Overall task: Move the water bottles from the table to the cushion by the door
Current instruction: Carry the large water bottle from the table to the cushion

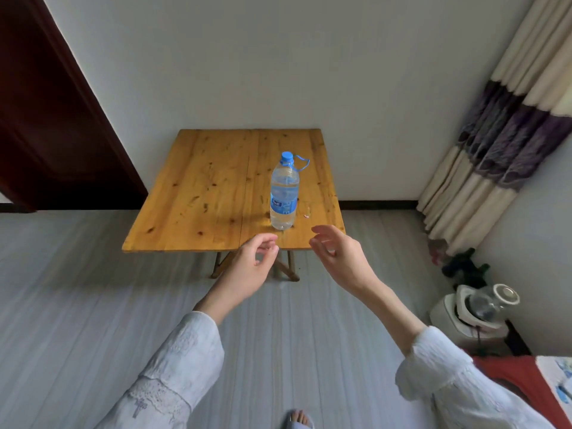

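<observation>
The bottle (284, 193) stands upright on the table (198, 193), toward the near edge and right of the middle seam, at about 12 o'clock from my two hands. My left hand (250, 264) hangs just off the table's near edge at roughly 7 o'clock from the bottle, fingers loosely curled toward the thumb, holding nothing. My right hand (337, 255) is at about 5 o'clock from the bottle, fingers half-bent and apart, palm turned inward, also holding nothing. Neither hand touches the bottle or the table.

The bottle looks nearly full, with the water line high near the shoulder, so I judge it fairly heavy for its size and steady on its base. The clear plastic wall is thin and ribbed; I expect it to give a little under a squeeze, but the water should keep it firm. The wall above and below the label (283, 205) may be slick. The blue cap (287, 156) is on, with a thin blue loop (305, 164) hanging off at 2 o'clock of the neck; I would not trust that loop with the weight.

I would wrap one hand round the labelled middle, thumb opposite fingers, or support it from both sides. The door (46, 119) is at 10 o'clock; the cushion is not in view.
</observation>
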